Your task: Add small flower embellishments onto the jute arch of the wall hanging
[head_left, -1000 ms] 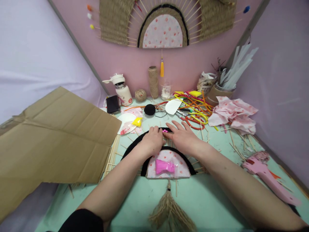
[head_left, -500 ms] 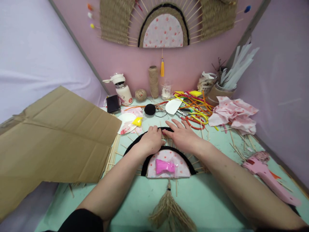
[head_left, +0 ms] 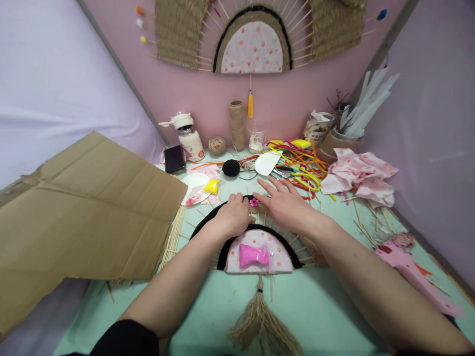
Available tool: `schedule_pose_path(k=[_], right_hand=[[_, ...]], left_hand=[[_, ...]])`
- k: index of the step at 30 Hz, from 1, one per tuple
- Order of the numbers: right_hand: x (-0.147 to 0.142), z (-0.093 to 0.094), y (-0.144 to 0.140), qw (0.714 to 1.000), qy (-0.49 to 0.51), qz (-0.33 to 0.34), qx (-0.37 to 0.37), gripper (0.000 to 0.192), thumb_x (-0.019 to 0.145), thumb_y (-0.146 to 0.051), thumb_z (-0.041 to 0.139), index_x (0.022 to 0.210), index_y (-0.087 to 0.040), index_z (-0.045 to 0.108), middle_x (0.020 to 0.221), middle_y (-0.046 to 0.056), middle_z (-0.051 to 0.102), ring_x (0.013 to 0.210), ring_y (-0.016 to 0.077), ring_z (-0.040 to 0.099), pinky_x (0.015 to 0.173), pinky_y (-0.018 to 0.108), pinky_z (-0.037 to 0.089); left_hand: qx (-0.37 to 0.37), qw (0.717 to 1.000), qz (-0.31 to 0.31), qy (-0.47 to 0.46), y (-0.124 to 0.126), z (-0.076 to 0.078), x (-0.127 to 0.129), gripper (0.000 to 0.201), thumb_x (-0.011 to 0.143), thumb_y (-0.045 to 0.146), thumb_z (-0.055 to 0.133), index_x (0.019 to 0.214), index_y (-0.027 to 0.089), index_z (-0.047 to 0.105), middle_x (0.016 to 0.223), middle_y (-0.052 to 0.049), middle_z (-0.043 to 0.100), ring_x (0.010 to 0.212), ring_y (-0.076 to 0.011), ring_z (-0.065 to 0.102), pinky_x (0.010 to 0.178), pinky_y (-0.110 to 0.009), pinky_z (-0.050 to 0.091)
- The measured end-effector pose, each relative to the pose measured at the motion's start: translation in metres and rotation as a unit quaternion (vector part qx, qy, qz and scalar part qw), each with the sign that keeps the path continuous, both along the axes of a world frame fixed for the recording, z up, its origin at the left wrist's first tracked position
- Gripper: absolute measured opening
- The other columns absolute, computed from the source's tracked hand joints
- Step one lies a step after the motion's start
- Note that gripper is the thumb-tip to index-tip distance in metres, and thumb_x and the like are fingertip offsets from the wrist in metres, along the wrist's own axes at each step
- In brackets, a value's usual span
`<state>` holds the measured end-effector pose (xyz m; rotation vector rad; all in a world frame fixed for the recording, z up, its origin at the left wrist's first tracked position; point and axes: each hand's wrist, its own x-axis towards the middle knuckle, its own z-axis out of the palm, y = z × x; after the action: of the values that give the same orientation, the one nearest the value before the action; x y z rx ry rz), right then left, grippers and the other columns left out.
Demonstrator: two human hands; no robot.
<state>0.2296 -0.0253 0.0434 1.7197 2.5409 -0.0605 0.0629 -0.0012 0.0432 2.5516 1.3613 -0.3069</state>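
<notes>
A half-round fan of thin sticks lies on the table, with a black outer band, a black inner arc (head_left: 222, 257) and a dotted cloth centre (head_left: 284, 262). On its top band sits a small pink clay flower (head_left: 254, 202). My left hand (head_left: 234, 217) has its fingers bent together over the band, left of the flower, thumb below. Just right of the flower, my right hand (head_left: 285, 205) is open, fingers spread, index tip close beside it. A packet of pink clay (head_left: 254, 255) rests on the cloth centre. From the fan's base hangs a twine tassel (head_left: 261, 321).
Cardboard (head_left: 92, 212) covers the left side. Behind the fan lie black yarn (head_left: 230, 168), yellow-handled scissors (head_left: 309, 180) and coloured pipe cleaners. A pink glue gun (head_left: 415, 277) and crumpled cloth (head_left: 359, 175) are at right. A bottle (head_left: 191, 141) stands at the back.
My right hand has shifted slightly right and its fingertips have come off the pink flower, which now shows. My left hand stays in place on the fan.
</notes>
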Motion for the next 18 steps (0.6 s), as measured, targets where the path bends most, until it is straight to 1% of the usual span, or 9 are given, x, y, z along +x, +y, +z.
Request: schedule_pose_path(k=[3, 9, 15, 18], right_hand=[[0.003, -0.001, 0.0017, 1.0, -0.008, -0.014, -0.016, 0.054, 0.09, -0.015, 0.046, 0.143, -0.025, 0.052, 0.163, 0.01, 0.025, 0.149, 0.0363, 0.02, 0.116, 0.06, 0.022], [-0.0023, -0.0071, 0.0017, 0.999, -0.008, -0.012, -0.049, 0.057, 0.089, -0.012, 0.045, 0.144, -0.028, 0.05, 0.164, 0.008, 0.023, 0.149, 0.0354, 0.019, 0.116, 0.061, 0.019], [-0.0047, -0.0069, 0.0006, 0.998, -0.012, -0.01, -0.057, 0.057, 0.088, -0.013, 0.047, 0.143, -0.027, 0.052, 0.164, 0.008, 0.023, 0.149, 0.0352, 0.02, 0.117, 0.059, 0.021], [0.0008, -0.0039, 0.002, 0.999, -0.002, -0.018, -0.042, 0.057, 0.089, -0.014, 0.046, 0.144, -0.027, 0.05, 0.164, 0.008, 0.023, 0.149, 0.0353, 0.021, 0.117, 0.059, 0.021]], left_hand=[[0.002, 1.0, -0.001, -0.001, -0.0001, -0.0004, -0.0003, 0.049, 0.091, 0.038, 0.055, 0.128, 0.006, 0.053, 0.125, -0.02, 0.051, 0.118, -0.033, 0.047, 0.098, -0.041, 0.041], [0.004, 1.0, -0.003, 0.001, 0.0008, -0.002, -0.0012, 0.048, 0.091, 0.039, 0.055, 0.127, 0.007, 0.054, 0.124, -0.019, 0.052, 0.117, -0.0324, 0.048, 0.098, -0.041, 0.041], [-0.005, 1.0, 0.001, 0.002, 0.0004, -0.0002, -0.001, 0.05, 0.09, 0.039, 0.055, 0.128, 0.005, 0.054, 0.125, -0.02, 0.051, 0.118, -0.0335, 0.047, 0.099, -0.041, 0.041], [-0.006, 1.0, -0.003, 0.003, 0.0001, 0.0014, -0.001, 0.053, 0.09, 0.039, 0.055, 0.13, 0.005, 0.052, 0.126, -0.02, 0.051, 0.119, -0.0338, 0.047, 0.1, -0.042, 0.041]])
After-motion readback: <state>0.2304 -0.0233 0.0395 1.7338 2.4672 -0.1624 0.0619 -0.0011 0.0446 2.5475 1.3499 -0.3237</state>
